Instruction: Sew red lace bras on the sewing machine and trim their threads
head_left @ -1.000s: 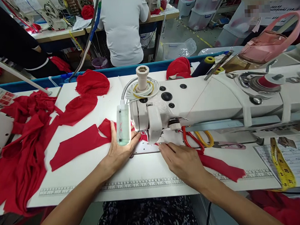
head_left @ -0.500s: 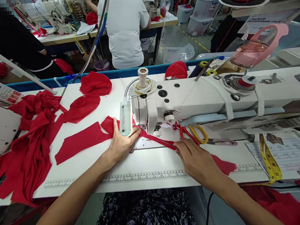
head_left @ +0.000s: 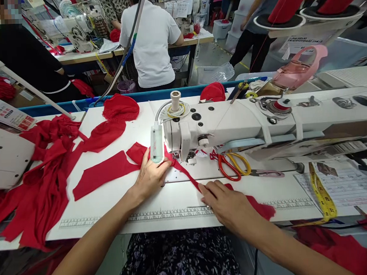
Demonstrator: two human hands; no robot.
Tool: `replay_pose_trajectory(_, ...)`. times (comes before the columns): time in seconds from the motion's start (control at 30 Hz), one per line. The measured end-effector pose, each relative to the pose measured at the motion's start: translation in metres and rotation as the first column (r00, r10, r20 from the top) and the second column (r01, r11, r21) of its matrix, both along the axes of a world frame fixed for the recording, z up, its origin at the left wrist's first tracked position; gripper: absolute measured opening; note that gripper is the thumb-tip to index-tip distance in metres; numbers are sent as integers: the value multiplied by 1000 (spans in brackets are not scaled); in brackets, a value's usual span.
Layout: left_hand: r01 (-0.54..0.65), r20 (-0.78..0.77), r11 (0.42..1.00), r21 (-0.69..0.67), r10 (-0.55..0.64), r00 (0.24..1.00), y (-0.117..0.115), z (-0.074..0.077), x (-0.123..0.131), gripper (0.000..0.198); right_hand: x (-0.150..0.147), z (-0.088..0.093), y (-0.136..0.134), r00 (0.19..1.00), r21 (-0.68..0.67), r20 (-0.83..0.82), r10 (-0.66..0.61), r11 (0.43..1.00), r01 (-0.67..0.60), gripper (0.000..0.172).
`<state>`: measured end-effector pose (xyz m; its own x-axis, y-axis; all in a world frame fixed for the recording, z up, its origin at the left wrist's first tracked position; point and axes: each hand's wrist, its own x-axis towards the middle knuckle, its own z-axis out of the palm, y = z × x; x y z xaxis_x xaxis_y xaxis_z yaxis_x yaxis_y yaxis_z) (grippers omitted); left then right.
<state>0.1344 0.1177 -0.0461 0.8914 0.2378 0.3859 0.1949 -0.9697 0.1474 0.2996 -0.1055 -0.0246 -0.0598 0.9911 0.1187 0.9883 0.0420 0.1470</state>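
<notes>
My left hand (head_left: 151, 174) lies on the red fabric by the presser foot of a white sewing machine (head_left: 231, 121), fingers spread and partly hidden behind a small clear lamp (head_left: 156, 144). From the foot a narrow red fabric strip (head_left: 187, 173) runs down to the right, where my right hand (head_left: 223, 200) is closed on it. The strip's wider end (head_left: 262, 208) comes out beyond that hand and lies on the table. A flat red fabric piece (head_left: 105, 176) rests left of my left hand. Red-handled scissors (head_left: 228, 167) lie behind my right hand.
A heap of red fabric (head_left: 49, 174) covers the left side. A tape measure (head_left: 322, 193) and a written sheet (head_left: 350, 188) lie at the right. A printed ruler (head_left: 168, 214) runs along the front edge. Behind the table, a person in a white shirt (head_left: 153, 46) sits working.
My right hand has moved left and toward me with the strip, which now slopes more steeply from the foot. My left hand stays by the foot. The camera view has shifted slightly.
</notes>
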Motion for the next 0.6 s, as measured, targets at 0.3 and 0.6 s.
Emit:
replay_pose_trajectory(0.3, 14, -41, 1000, -3, -14, 999, 1, -5, 2, 31, 59, 6, 1, 878, 138, 120, -463, 884, 447, 51)
replay_pose_trajectory(0.6, 15, 32, 1000, -16, -15, 999, 1, 1, 8, 29, 46, -6, 28, 971, 171, -128, 203, 969, -180, 52)
